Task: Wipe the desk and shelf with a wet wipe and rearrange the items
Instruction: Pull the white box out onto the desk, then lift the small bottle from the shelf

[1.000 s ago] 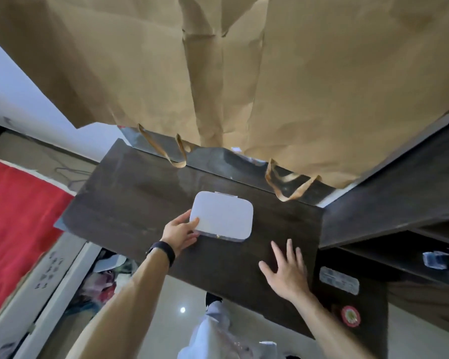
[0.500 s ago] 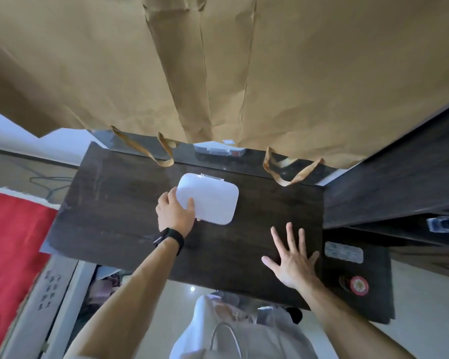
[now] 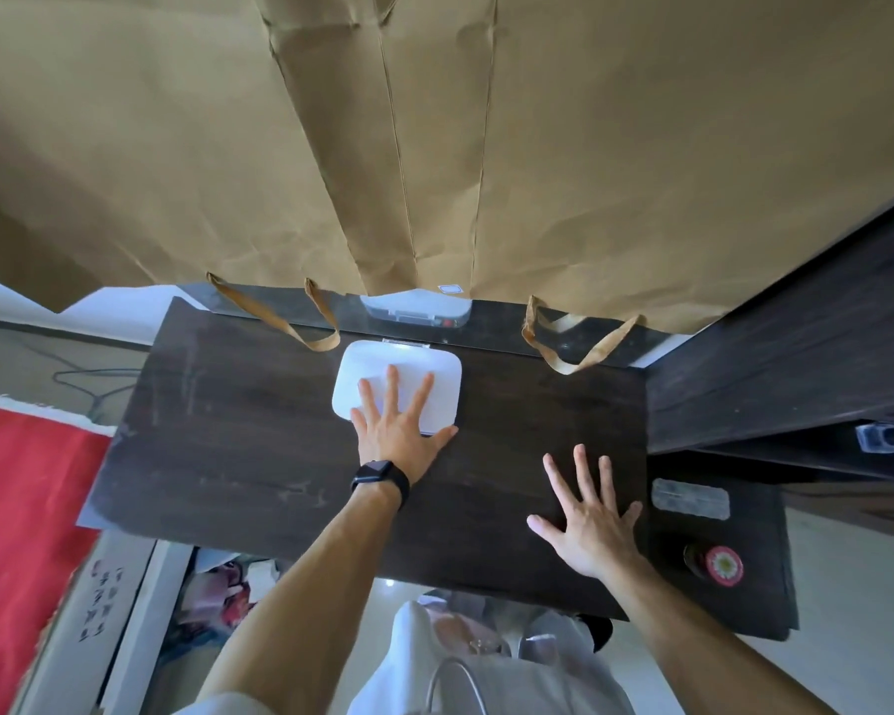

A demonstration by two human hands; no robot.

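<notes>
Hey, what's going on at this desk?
A person stands at a dark desk. The left hand lies flat, fingers straight, on a white box that sits at the desk's back edge. The right hand rests flat on the wood, fingers spread, holding nothing. Brown paper bags hang overhead, their handles dangling near the box. Neither hand holds a wipe.

Left hand (image 3: 398, 430): black smartwatch (image 3: 380, 477) at the wrist, square dark face, black band. Right hand (image 3: 592, 528) and both forearms: uncovered to the frame's edge. Lower down, white creased clothing (image 3: 419, 663) over the legs.
</notes>
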